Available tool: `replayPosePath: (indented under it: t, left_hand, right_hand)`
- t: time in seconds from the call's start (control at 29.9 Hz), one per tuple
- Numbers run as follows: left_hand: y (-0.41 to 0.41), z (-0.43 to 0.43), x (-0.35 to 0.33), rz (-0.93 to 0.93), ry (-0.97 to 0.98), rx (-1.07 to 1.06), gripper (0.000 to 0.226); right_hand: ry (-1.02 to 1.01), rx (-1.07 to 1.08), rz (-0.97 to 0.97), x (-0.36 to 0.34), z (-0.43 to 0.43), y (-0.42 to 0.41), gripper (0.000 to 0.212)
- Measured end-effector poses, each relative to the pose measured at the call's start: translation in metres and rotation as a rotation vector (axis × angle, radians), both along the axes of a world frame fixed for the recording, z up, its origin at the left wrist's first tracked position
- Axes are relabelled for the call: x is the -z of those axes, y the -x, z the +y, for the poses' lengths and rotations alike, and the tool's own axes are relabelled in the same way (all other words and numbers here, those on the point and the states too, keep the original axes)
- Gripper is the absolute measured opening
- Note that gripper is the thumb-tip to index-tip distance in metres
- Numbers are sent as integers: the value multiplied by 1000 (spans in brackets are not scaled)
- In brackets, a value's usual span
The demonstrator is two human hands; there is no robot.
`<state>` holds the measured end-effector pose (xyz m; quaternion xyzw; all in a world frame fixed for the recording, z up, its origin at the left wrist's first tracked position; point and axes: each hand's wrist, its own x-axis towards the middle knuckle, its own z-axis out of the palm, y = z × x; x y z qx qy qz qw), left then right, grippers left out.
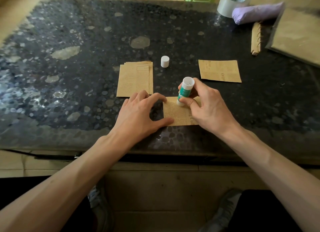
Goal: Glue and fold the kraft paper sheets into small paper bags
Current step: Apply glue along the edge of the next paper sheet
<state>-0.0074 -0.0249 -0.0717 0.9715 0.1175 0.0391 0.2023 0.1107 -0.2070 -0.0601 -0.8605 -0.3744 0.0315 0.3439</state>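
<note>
A white-and-green cylindrical glue stick (185, 91) is gripped by the right hand (206, 103), tip down on a printed kraft paper sheet (176, 113). The sheet is pinned to the speckled stone table (86, 58) by the left hand (140, 110), fingers spread.

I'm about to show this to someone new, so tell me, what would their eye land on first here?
Most likely the right-hand grip, front and centre, holding a green-and-white glue stick with its lower end on a printed brown kraft paper sheet, which the left-hand grip presses down. Next, the small white cylindrical cap standing alone farther back, between a stack of kraft sheets and a single sheet.
</note>
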Motion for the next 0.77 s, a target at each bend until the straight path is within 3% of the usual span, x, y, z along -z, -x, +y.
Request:
replayPosePath:
  t: [0.77]
  left_hand:
    - [1,0,0,-16,21,-6,64]
  right_hand:
    - [7,49,0,-6,-27,-8,28]
